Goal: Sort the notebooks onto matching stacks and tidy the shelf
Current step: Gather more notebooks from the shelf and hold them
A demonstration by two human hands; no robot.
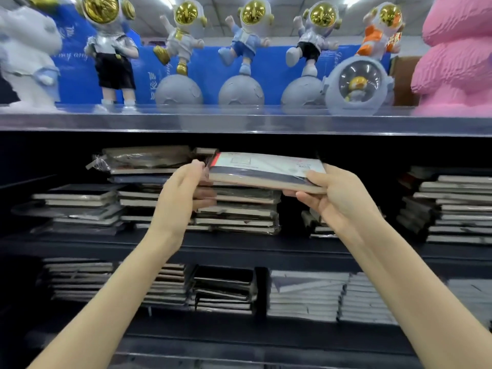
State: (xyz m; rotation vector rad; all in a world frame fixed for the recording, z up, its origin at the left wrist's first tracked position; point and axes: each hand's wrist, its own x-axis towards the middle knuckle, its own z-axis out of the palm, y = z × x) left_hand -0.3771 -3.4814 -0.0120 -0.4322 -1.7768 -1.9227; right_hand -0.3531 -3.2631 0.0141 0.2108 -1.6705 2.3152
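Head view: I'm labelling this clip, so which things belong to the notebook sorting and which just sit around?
Job: wrapped notebook, left hand, right hand, stack under it, other notebook stacks.
Bystanders: astronaut figurines, pink figure, white figure.

top shelf: astronaut figurines in a row across the upper frame.
middle shelf: below it, notebook stacks side by side, central stack at mid-frame.
notebook: just above the central stack, left hand at its left end, right hand at its right.
lower shelf: further stacks, bottom of frame.
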